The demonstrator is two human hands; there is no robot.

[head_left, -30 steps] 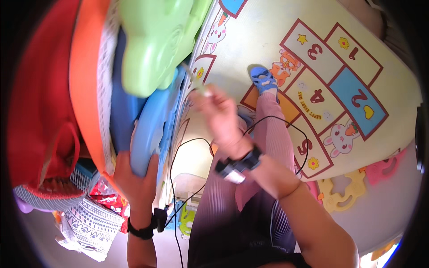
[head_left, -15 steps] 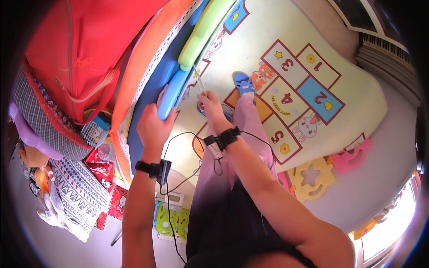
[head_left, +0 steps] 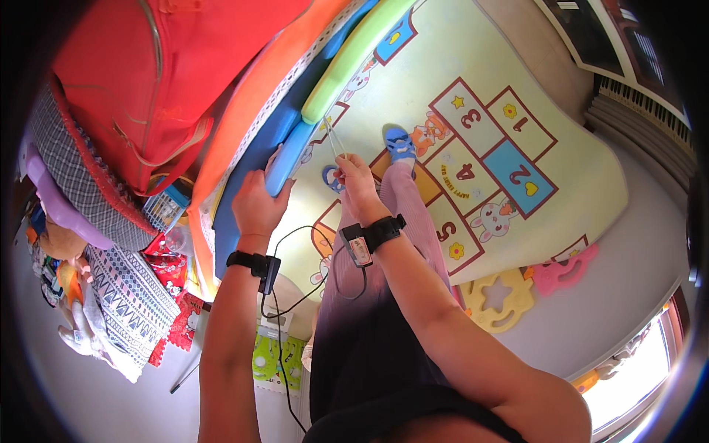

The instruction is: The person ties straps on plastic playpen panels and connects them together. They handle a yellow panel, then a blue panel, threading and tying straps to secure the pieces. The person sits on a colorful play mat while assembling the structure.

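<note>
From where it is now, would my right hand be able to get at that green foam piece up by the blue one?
Probably yes. The right hand is pinching a thin strip just below the green foam piece, and only bare play mat shows between them. The left hand grips the blue foam piece off to the side, out of the way.

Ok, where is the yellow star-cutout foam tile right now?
In the head view, the yellow foam tile lies on the grey floor at lower right, beside the pink foam piece, just off the hopscotch mat's edge.
</note>
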